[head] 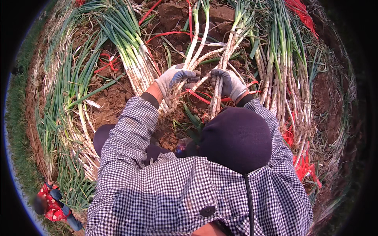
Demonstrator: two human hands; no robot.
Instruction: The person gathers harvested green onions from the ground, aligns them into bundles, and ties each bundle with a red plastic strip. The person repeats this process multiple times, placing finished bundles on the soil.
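My left hand [178, 77], in a white and blue-grey work glove, is closed around the lower white stalks of a few long green onions [197, 44], their roots hanging below the fist. My right hand [228, 82], gloved alike, grips several more long green onions [229, 48] by their soil-streaked white shafts. One shaft slants between the two hands. Just left of my left hand lies a thick bunch of green onions [131, 56], leaves pointing away from me. Red plastic tape [198, 96] runs on the ground beneath and between the hands.
Rows of green onions lie at left [71, 88] and right [288, 67]. Red tape heaps [304, 166] lie at right. Brown soil clods [172, 13] are ahead. A person in red patterned clothing [53, 206] is at far lower left. My knee [236, 138] is bent below my right hand.
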